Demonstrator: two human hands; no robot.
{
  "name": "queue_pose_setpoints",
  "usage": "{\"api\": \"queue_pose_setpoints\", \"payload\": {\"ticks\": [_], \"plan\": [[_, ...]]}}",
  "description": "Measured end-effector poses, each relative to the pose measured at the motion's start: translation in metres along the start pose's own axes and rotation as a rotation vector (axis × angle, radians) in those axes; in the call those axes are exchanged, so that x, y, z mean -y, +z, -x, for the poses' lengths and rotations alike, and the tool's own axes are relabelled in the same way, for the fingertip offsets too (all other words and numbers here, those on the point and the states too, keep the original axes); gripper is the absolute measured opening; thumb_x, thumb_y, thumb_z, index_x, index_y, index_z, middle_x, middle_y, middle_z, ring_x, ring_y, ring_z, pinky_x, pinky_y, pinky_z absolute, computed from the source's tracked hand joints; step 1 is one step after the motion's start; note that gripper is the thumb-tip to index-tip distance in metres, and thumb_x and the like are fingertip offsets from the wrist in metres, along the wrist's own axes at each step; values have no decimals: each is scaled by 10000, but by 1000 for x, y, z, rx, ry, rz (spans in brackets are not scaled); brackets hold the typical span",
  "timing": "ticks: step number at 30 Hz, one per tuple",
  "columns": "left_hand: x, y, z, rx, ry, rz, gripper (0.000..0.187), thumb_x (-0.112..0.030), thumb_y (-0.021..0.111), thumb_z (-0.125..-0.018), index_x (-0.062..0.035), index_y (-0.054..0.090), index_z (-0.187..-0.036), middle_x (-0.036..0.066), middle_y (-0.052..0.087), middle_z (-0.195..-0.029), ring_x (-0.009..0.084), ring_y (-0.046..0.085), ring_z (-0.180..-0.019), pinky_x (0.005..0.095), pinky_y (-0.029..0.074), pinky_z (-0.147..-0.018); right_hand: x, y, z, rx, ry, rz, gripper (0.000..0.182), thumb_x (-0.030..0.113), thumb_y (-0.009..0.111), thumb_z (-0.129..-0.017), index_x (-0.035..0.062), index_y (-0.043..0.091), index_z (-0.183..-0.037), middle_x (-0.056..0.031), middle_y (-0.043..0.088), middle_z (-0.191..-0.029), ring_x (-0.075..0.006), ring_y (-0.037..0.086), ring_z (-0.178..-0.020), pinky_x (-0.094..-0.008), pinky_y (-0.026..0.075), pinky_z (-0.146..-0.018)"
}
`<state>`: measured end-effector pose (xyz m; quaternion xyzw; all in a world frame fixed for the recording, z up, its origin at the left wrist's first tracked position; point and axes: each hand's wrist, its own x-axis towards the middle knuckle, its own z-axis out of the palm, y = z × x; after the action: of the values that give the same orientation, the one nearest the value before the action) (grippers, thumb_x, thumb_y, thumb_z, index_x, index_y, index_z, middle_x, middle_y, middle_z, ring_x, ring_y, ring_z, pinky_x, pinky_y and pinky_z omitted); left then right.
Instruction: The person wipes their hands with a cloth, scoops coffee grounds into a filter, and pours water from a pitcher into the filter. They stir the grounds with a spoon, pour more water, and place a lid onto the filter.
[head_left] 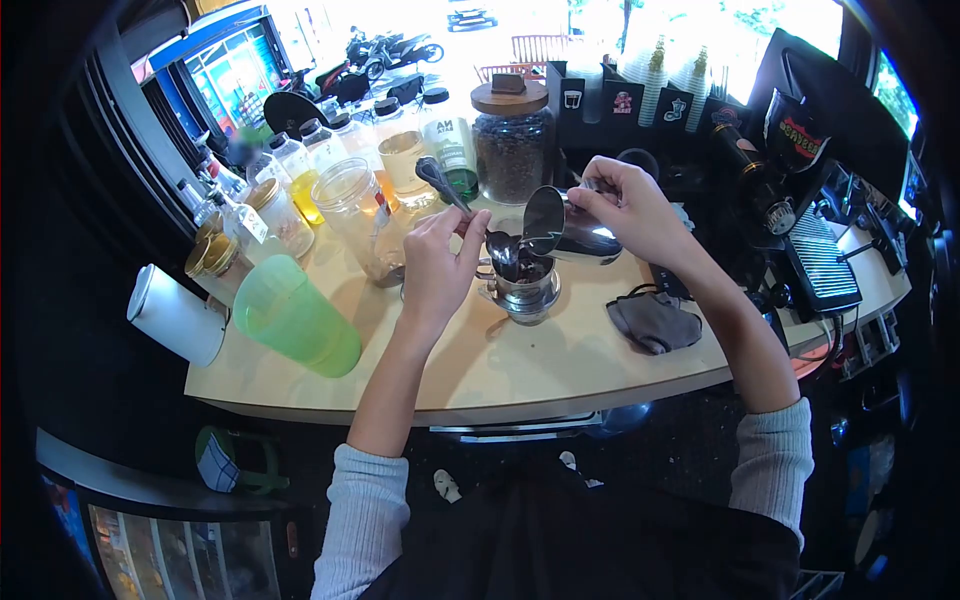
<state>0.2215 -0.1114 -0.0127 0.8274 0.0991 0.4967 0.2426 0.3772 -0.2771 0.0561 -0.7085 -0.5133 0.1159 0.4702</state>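
Observation:
My left hand [442, 262] pinches a dark-handled spoon [502, 246], its bowl angled down over a small metal drip filter [525, 292]. In my right hand [632, 208] is a shiny metal pitcher [590, 240], gripped at its handle side and tilted left, its mouth close to the spoon's bowl. Dark contents show inside the filter, which sits on the wooden counter on what looks like a small glass. Whether liquid is flowing from the pitcher is hard to make out.
An open clear jar [352, 215] and a green plastic pitcher [298, 318] stand left of my left arm. Behind are several syrup bottles [405, 155] and a jar of coffee beans [513, 150]. A grey cloth [655, 318] lies right; a coffee machine [822, 262] stands beyond.

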Motion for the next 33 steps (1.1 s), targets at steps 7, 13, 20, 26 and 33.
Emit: {"api": "queue_pose_setpoints", "payload": {"ticks": [7,13,20,26,33], "plan": [[3,-7,-1,-19,61,-79,206,-162,644,-882,38,671,-843,124,670,-674,199,665,-637,304,477,-629,-7,-5,-2,-32,-16,55,178,91,598,-907,-46,527,-817,-40,615,-688,-71,649,-746,-219,517,-621],[-3,-9,1,-40,21,-16,180,-163,642,-874,1,654,-802,113,631,-647,261,611,-644,362,445,-668,-11,1,-4,-40,-21,-116,189,104,615,-900,-47,536,-816,-8,548,-614,-45,623,-715,-202,477,-572],[-3,-7,4,-36,27,-31,179,-163,646,-872,2,650,-802,112,634,-647,264,607,-638,364,446,-666,-9,8,-8,-29,-26,-76,192,98,611,-903,-61,538,-825,-36,590,-648,-57,635,-726,-215,496,-591],[-3,-6,6,-26,31,-51,179,-165,648,-871,-2,647,-796,111,631,-645,266,607,-648,366,451,-673,-11,11,-9,-81,-61,12,191,133,624,-898,3,536,-790,51,399,-615,-20,340,-567,-225,314,-499],[-1,-4,8,-13,51,-63,170,-165,639,-875,-5,647,-817,115,637,-669,286,612,-661,375,456,-688,-13,4,-5,-138,-44,167,235,169,647,-880,8,525,-759,32,364,-595,-48,317,-572,-265,280,-498]]}}
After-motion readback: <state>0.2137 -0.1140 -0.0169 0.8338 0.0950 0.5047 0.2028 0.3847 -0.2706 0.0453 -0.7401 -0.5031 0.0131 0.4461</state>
